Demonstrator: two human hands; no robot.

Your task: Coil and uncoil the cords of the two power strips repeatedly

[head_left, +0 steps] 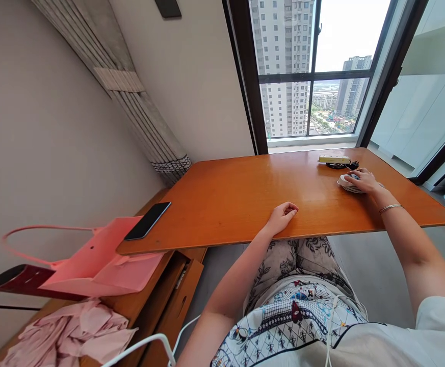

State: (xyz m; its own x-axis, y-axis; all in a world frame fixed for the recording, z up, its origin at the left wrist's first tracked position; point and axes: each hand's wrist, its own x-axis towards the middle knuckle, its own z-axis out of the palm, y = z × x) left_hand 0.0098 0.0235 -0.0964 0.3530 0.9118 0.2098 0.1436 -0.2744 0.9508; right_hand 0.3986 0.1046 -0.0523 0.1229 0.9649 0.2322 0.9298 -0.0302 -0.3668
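On the orange-brown wooden table (226, 199), my left hand (282, 218) rests near the front edge. Its fingers are curled in loosely, and nothing shows in them. Farther right, my right hand (363, 180) reaches over a white round thing (343, 181) that looks like a coiled cord or power strip. My fingers lie over its top and hide part of it, so its exact kind is unclear. Just behind that hand is a pale yellow power strip (334, 160) with a black cord and plug (354, 165) beside it.
A black phone (148, 220) lies at the table's left end. Beside it, lower down, are a pink bag (103, 255), a dark red cylinder (23, 280) and crumpled pink cloth (69, 331) on a wooden cabinet (180, 293). A window (310, 76) stands beyond the table.
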